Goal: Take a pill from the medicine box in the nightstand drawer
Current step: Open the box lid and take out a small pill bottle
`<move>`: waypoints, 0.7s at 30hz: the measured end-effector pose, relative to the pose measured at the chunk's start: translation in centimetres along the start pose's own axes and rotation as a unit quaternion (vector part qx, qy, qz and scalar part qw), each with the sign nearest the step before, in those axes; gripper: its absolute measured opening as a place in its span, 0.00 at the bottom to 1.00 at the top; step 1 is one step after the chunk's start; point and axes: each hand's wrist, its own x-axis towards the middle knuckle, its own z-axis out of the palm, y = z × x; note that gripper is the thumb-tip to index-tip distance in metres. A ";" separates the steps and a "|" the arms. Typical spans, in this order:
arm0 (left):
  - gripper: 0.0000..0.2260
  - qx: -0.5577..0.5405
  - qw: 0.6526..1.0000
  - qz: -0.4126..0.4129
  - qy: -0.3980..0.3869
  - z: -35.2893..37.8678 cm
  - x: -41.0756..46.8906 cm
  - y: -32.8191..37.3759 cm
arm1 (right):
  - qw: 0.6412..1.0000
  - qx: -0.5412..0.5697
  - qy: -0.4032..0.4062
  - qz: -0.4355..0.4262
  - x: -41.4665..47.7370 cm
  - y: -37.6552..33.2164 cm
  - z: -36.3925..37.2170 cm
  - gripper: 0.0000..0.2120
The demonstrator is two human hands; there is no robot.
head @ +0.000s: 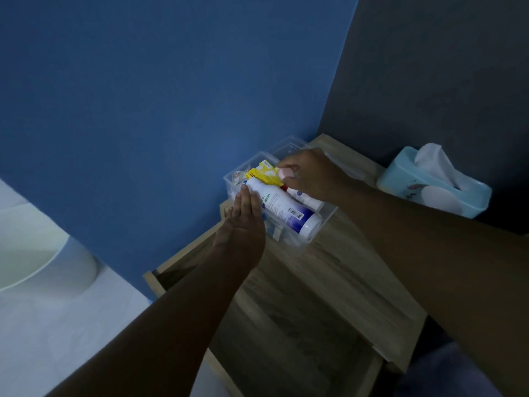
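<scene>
A clear plastic medicine box (326, 217) stands on the wooden nightstand top (337, 270), close to the blue wall. Inside lie a large white and blue bottle (286, 209), a yellow packet (262, 173) and a small white tube with a red cap (305, 197). My left hand (243, 222) rests flat, fingers together, against the near left side of the box and the bottle. My right hand (309, 174) reaches into the box from the right and pinches a small pale pink item (286, 173) between its fingertips. The box's clear lid (289, 146) stands open behind.
A light blue tissue box (435, 187) with a tissue sticking out sits at the nightstand's back right. The drawer (286, 348) below is pulled open toward me. A white bed and pillow (43, 253) lie at the left.
</scene>
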 end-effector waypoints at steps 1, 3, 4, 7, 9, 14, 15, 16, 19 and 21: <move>0.32 0.014 1.000 0.006 -0.009 -0.3 0.0 0.0 | 1.000 -0.002 0.008 0.001 -0.4 -0.2 -0.4 0.11; 0.33 0.015 0.999 0.006 -0.037 -1.3 0.0 0.0 | 1.000 -0.003 0.019 -0.001 -1.2 -0.8 -1.4 0.12; 0.34 -0.003 0.998 0.001 -0.055 -2.0 0.0 0.0 | 1.000 0.002 0.026 -0.002 -1.6 -1.1 -2.0 0.12; 0.33 -0.147 0.986 -0.009 -0.074 -4.5 -0.3 -0.2 | 0.997 0.050 0.055 0.026 -2.8 -2.6 -4.0 0.15; 0.28 -0.338 0.940 -0.043 -0.023 -5.8 -0.3 0.0 | 0.991 0.093 0.084 0.037 -3.7 -3.8 -5.2 0.16; 0.15 -0.791 0.608 -0.066 -0.006 -9.0 -1.6 2.5 | 0.983 0.152 0.105 0.019 -6.8 -7.1 -7.6 0.18; 0.16 -0.822 0.566 -0.055 -0.016 -9.5 -2.1 2.9 | 0.984 0.145 0.104 0.007 -7.4 -7.7 -8.0 0.17; 0.16 -0.841 0.539 -0.049 -0.017 -9.9 -2.6 3.4 | 0.985 0.139 0.105 -0.006 -8.0 -8.2 -8.4 0.16; 0.14 -0.860 0.509 -0.039 -0.004 -10.6 -4.1 5.0 | 0.987 0.115 0.105 -0.040 -9.7 -9.4 -10.0 0.11; 0.14 -0.869 0.494 -0.024 -0.001 -11.0 -5.2 6.0 | 0.989 0.098 0.097 -0.050 -10.6 -10.0 -11.0 0.10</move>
